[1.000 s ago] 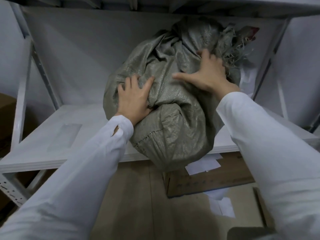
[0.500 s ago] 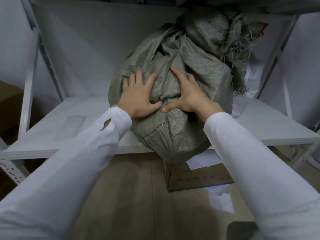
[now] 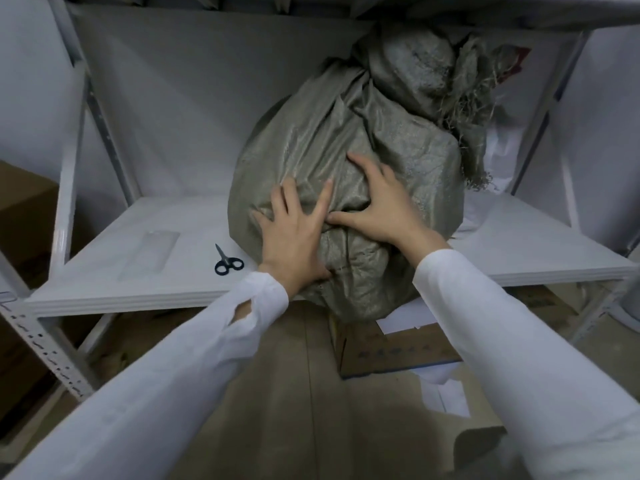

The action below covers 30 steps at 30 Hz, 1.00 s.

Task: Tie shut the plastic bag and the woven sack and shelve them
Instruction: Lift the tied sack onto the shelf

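Grey-green woven plastic, dull and creased: this is the woven sack (image 3: 346,150), and it stands on the white shelf (image 3: 138,271), toward the right half of it. Its mouth is twisted into a thick knot (image 3: 412,64) at the top, just under the upper board, with loose frayed threads hanging at the right side. The bottom of the sack comes over the front edge of the shelf.

Both hands lie flat on the front of the sack. The left hand (image 3: 294,233) has its fingers spread wide and pressed on the fabric, low and near the shelf edge. The right hand (image 3: 377,209) is just beside it, a little higher, also with spread fingers, and its thumb points toward the left hand. Neither hand pinches the fabric. Both arms wear white sleeves.

Left of the sack, a small pair of scissors (image 3: 227,261) with dark handles lies on the shelf. Further left lies a clear flat piece of plastic (image 3: 149,254). Under the shelf a cardboard box (image 3: 398,351) stands on the floor, with white papers near it.
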Tool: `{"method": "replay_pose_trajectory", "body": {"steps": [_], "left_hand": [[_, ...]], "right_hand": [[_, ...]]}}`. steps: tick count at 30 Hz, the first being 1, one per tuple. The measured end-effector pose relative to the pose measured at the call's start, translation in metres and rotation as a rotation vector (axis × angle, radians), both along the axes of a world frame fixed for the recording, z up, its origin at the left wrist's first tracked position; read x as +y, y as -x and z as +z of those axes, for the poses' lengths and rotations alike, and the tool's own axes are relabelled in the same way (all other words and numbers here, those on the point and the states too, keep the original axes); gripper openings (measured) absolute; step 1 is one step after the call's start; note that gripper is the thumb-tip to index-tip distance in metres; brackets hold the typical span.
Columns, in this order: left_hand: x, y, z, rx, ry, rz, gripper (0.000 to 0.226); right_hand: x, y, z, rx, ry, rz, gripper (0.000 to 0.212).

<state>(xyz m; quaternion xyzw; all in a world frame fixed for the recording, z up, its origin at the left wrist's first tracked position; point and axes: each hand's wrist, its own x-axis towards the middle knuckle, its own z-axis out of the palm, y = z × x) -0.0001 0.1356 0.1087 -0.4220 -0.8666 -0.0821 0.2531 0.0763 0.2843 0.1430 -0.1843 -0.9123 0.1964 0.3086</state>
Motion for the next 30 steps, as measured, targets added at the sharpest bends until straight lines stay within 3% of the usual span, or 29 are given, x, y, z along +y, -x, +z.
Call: {"method": "replay_pose_trajectory", "body": {"steps": [7,20,27,30], "left_hand": [[0.009,0.022,0.001,0.114,-0.008,-0.124,0.118],[0.013,0.076,0.031,0.142,0.057,-0.189,0.120],[0.002,0.106,0.026,0.167,0.027,-0.158,0.126],[0.004,0.103,0.027,0.144,0.037,-0.158,0.128]], "right_hand": [[-0.009,-0.010,-0.040,0.234,-0.056,-0.113,0.095],[-0.027,0.039,-0.047,0.362,-0.097,-0.342,0.081],[-0.013,0.034,-0.016,0.362,-0.041,-0.188,0.078],[0.017,0.020,0.018,0.354,-0.107,-0.545,0.087]]}}
